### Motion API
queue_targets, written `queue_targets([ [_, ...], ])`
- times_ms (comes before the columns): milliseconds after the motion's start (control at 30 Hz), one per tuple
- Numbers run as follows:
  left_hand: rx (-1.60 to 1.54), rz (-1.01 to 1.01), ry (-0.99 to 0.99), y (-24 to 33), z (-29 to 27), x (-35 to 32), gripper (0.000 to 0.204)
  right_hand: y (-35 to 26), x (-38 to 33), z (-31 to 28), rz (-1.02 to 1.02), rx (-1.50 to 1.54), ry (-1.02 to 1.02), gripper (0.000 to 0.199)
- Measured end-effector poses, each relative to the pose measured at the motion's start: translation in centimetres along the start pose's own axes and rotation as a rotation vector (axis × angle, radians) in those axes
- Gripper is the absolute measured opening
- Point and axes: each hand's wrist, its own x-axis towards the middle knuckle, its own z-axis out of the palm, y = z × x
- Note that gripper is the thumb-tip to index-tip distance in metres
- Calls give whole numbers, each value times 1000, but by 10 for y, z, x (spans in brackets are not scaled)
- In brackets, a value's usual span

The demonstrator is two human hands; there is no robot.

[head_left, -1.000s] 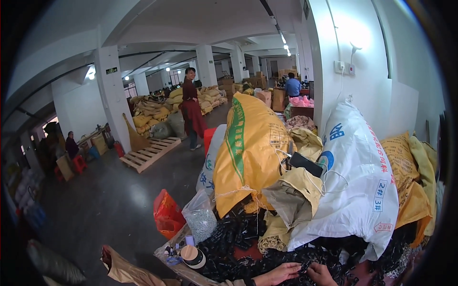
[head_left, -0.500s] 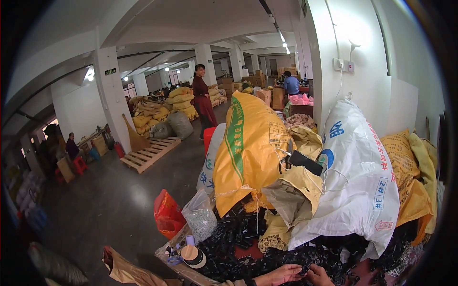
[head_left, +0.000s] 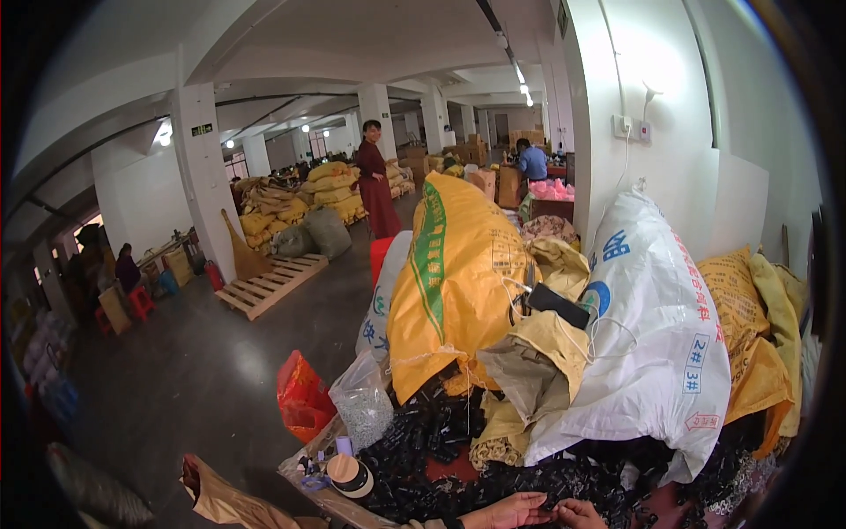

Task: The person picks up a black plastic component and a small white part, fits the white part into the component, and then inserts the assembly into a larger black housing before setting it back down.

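At the bottom edge, my left hand (head_left: 518,510) and my right hand (head_left: 577,513) meet with their fingertips nearly touching. Both are closed in a pinch around a small black plastic part, which is hard to separate from the dark heap behind. That heap of black plastic parts (head_left: 423,432) spreads over a reddish table surface around my hands. Left of my left hand stands a round container with a wooden-looking lid (head_left: 350,474). Next to it is a clear bag of small silvery pieces (head_left: 364,410).
Behind the heap lean a large yellow woven sack (head_left: 458,282) and a white one (head_left: 648,344). A black phone (head_left: 559,305) with a white cable rests between them. A red bag (head_left: 304,397) stands left of the table. Farther off are a wooden pallet (head_left: 271,282) and a standing person (head_left: 376,189).
The view has shifted slightly, so the sacks and table sit a little farther left. My hands stay together, and the black part shows less clearly between the fingertips.
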Motion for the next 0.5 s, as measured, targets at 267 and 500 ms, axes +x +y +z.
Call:
queue_targets([
  [267,15,19,-27,3,19,-12,18,2,3,3,-94,40,12,13],
  [500,13,-52,10,-2,9,-8,19,24,1,7,-241,-26,93,12],
])
